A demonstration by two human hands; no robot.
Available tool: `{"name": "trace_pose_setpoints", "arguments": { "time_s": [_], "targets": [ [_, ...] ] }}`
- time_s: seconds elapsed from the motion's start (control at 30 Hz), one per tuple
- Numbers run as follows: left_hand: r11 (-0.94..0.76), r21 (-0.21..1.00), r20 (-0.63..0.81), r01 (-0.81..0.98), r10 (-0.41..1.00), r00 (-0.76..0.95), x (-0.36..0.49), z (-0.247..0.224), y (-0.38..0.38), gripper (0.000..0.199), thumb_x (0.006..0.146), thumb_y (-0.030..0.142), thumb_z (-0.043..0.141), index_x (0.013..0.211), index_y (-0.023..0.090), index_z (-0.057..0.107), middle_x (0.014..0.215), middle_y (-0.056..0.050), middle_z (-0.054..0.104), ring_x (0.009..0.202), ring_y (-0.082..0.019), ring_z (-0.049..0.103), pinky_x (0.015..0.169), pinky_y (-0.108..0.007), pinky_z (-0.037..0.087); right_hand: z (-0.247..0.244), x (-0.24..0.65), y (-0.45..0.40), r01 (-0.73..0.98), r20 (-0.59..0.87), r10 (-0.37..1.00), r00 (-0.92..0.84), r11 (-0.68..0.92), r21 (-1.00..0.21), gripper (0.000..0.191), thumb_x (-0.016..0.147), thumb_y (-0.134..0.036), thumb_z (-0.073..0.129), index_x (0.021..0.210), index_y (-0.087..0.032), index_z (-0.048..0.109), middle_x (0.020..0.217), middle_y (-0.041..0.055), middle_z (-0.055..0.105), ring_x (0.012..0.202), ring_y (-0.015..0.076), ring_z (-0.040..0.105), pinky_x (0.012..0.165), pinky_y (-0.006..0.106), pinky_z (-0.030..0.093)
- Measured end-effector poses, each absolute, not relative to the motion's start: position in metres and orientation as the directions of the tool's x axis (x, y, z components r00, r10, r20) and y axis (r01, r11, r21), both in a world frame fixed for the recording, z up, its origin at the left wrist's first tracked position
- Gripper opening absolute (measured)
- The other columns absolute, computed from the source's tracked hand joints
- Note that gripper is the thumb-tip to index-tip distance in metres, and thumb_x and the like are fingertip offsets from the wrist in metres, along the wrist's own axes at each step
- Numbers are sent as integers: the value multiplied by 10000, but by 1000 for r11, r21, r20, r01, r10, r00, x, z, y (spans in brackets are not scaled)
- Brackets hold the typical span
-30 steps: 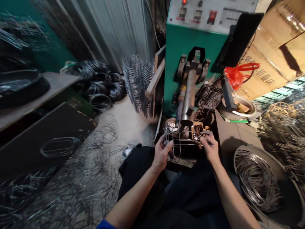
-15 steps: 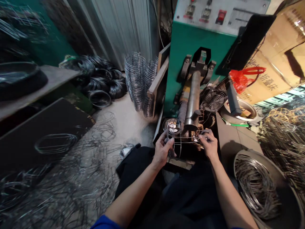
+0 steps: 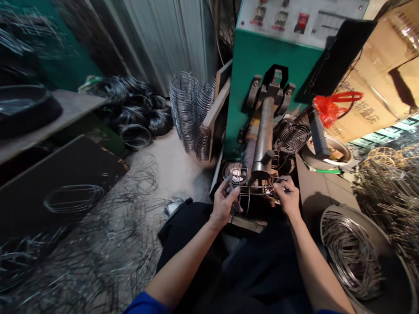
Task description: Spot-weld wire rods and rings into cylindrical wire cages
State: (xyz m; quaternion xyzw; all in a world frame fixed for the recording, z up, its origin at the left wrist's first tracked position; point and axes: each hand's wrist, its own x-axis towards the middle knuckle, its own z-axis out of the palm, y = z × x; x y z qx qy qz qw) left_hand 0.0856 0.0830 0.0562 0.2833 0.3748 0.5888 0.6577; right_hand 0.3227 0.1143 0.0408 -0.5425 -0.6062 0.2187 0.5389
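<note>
My left hand is closed around the left side of a round wire frame made of thin metal rods. On the frame's right side, the fingers of my right hand pinch a wire; their tips are partly hidden. The frame sits level, just below the blunt end of a thick metal cylinder. This cylinder is an arm sticking out of a green machine that looks like a spot welder. Dark clutter behind the frame hides where its far wires touch.
Stacked wire rings stand left of the machine beside a wooden board. Loose wires litter the floor. At right are a basin holding bent wires, a wire heap, a round tub and a cardboard box.
The wire frame has shifted very slightly between my hands under the cylinder. Both hands keep the same hold, and the whole view has slid a little to the left.
</note>
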Motion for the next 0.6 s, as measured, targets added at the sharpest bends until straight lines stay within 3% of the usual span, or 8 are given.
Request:
{"name": "trace_pose_setpoints", "arguments": {
  "time_s": [0.3,0.4,0.47,0.53,0.6],
  "targets": [
    [157,825,-160,-544,986,41,85,55,83,753,766,444,794,1389,153,487,555,111,529,324,-99,510,333,-200,436,44,321,108,437,396,902,173,290,-851,445,854,-490,704,599,-197,488,937,56,587,935,232,570,865,356,446],
    [190,785,-214,-589,976,30,89,61,63,737,756,446,800,1360,184,470,554,117,516,336,-97,487,351,-202,440,36,325,88,374,411,884,223,311,-874,318,839,-480,735,850,-205,575,1079,73,623,1053,249,595,934,378,461],
    [275,714,-321,-643,946,48,92,60,32,656,764,468,787,1295,222,489,603,99,549,375,-94,506,381,-199,450,24,333,66,326,381,875,298,282,-903,451,829,-515,742,1109,-216,553,1188,102,626,1111,260,605,941,394,490],
    [401,643,-437,-653,892,118,90,52,-14,521,807,519,738,1202,241,542,682,55,611,439,-102,557,431,-213,483,11,344,42,297,278,900,335,179,-938,547,864,-596,673,1214,-206,517,1151,126,662,1026,262,657,846,391,546],
    [500,666,-475,-553,856,203,75,39,-64,427,851,564,683,1102,224,624,742,-9,668,499,-128,606,473,-246,514,4,356,18,287,92,955,283,7,-958,549,911,-668,565,1167,-183,554,910,98,707,754,239,694,646,349,563]
  ]
}}
